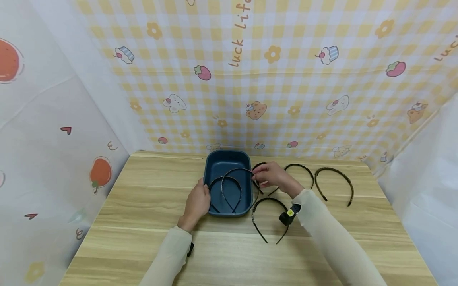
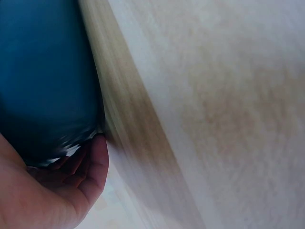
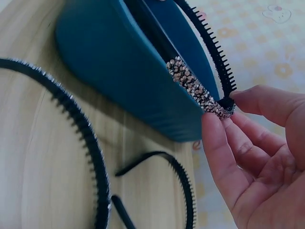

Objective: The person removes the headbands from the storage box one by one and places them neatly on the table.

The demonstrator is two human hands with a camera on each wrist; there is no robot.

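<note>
My right hand (image 1: 273, 176) pinches a black toothed headband (image 3: 190, 87) with sparkling stones between thumb and fingers. The band is held at the right rim of a dark blue bin (image 1: 228, 157), its arc reaching over the inside. Another dark headband (image 1: 240, 190) lies in the bin, leaning toward the left wall. At the bin's left side, my left hand (image 1: 198, 200) grips the wall; the left wrist view shows its curled fingers (image 2: 99, 160) against the blue side.
Right of the bin, several headbands lie on the wooden table (image 1: 143, 198): a sparkly one (image 1: 266, 199) in front, a black one (image 1: 300, 165) behind my right wrist, and a brownish one (image 1: 334, 169) farthest right. A checked cloth (image 1: 229, 91) hangs behind the table.
</note>
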